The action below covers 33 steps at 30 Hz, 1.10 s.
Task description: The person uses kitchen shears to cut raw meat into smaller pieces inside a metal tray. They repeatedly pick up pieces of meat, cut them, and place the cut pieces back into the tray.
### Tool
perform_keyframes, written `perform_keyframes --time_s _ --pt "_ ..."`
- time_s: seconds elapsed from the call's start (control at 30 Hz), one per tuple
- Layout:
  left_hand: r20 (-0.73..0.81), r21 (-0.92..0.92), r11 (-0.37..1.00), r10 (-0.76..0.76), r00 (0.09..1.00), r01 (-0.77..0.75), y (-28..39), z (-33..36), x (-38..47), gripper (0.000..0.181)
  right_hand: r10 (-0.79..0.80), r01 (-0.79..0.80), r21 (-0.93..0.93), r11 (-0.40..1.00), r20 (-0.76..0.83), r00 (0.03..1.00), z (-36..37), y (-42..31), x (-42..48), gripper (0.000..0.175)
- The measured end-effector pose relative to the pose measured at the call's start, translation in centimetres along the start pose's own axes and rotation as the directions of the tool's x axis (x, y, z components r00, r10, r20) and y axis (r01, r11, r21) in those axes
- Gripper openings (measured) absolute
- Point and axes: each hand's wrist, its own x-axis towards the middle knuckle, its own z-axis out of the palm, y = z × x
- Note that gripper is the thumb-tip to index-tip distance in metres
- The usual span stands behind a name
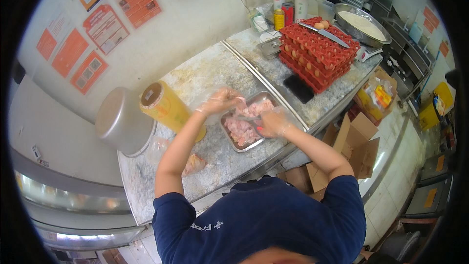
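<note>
A rectangular metal tray point(226, 136) full of raw chicken pieces point(242, 132) stands on the worn counter in front of me. My left hand point(222, 101), in a loose clear plastic glove, pinches a pale piece of raw chicken point(240, 105) over the tray's far left edge. My right hand point(274, 123), gloved the same way, grips scissors point(259, 129) with red on the handle. Their dark blades reach left across the tray towards the held piece. Blur hides whether the blades touch it.
Left of the tray stand a yellow cylindrical container point(170, 108) and a large upturned metal pot point(122, 121). A plastic bag point(194, 164) lies near my left forearm. To the right are a black phone point(298, 88) and stacked red egg trays point(318, 55) with a knife point(326, 35) on top.
</note>
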Motion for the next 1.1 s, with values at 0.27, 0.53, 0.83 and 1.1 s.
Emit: perform_keyframes --time_s 0.27,0.53,0.83,1.1 --pt "0.046 0.002 1.0 0.024 0.999 -0.024 1.2 0.8 0.3 0.02 -0.001 0.0 0.032 0.999 0.03 1.0 -1.2 -0.8 1.5 0.047" --pt "0.097 -0.176 0.984 0.011 0.995 0.007 1.8 -0.3 0.1 0.019 0.002 0.013 0.083 0.996 -0.188 0.982 0.4 -0.5 0.1 0.042" --pt "-0.021 -0.223 0.973 0.054 0.998 -0.057 1.0 -0.8 0.0 0.021 0.02 -0.02 0.015 1.0 0.044 0.999 0.0 0.5 0.2 0.044" --pt "-0.215 -0.148 0.985 -0.123 0.969 0.092 0.1 -1.7 -1.2 0.024 0.029 -0.052 0.478 0.877 0.056 0.998 1.3 6.6 -1.9 0.048"
